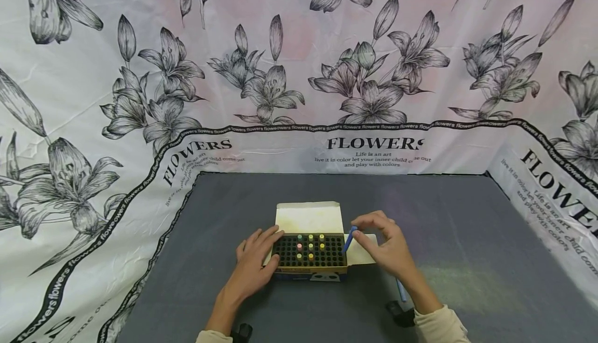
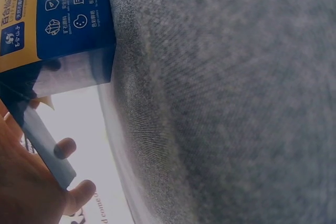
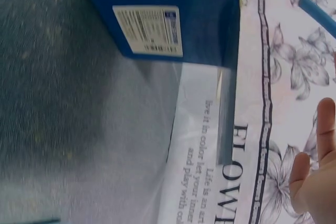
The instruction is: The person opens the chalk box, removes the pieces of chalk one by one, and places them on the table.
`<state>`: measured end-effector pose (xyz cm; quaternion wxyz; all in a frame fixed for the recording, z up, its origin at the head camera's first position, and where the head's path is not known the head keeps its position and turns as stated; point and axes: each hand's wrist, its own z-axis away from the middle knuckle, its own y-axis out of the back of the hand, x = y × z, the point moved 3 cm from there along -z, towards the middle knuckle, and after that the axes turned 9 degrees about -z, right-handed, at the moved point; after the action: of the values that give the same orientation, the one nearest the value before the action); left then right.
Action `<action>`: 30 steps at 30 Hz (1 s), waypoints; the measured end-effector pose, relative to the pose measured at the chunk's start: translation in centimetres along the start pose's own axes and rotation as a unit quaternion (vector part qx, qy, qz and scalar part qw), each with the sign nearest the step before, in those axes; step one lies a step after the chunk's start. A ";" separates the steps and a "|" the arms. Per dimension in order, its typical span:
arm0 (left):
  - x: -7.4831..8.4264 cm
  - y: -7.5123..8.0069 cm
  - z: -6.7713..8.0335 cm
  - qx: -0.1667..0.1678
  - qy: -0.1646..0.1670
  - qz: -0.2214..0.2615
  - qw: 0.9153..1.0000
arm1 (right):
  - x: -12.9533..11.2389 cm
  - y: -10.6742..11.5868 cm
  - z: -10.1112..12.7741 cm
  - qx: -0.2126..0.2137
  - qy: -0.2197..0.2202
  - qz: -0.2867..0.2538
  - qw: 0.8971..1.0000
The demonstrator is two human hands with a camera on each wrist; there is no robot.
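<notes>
Blue chalk [image 1: 349,239] is pinched between the thumb and fingertips of the right hand [image 1: 388,247], tilted just above the right edge of the open chalk box [image 1: 310,252]. The box is steadied at its left side by the left hand [image 1: 254,262], whose fingers lie straight against it. A placing or lifting step seems underway; next, alignment with an empty cell is called for.

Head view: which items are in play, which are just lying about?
In play:
- open blue-and-yellow cardboard chalk box, steadied by left hand
- blue chalk stick, pinched by right hand

Lying about:
- second blue stick on grey table mat
- floral white backdrop cloth
</notes>
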<state>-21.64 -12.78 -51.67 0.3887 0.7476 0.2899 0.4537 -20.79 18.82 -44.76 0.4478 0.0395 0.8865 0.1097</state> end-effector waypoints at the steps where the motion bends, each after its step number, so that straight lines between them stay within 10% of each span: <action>1: 0.0 0.0 0.0 0.001 -0.001 -0.001 1.000 | 0.0 0.3 0.0 0.003 0.005 -0.004 1.000; 18: 0.0 0.1 0.1 -0.002 0.001 0.004 1.000 | -0.2 6.2 2.0 0.050 0.036 -0.007 0.998; 30: 0.0 0.0 0.1 0.008 -0.007 -0.007 1.000 | 1.6 10.4 5.3 0.085 -0.084 0.079 0.990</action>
<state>-21.56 -12.80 -51.71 0.3875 0.7519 0.2963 0.4436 -17.78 30.02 -46.68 0.5057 0.1561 0.8460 0.0654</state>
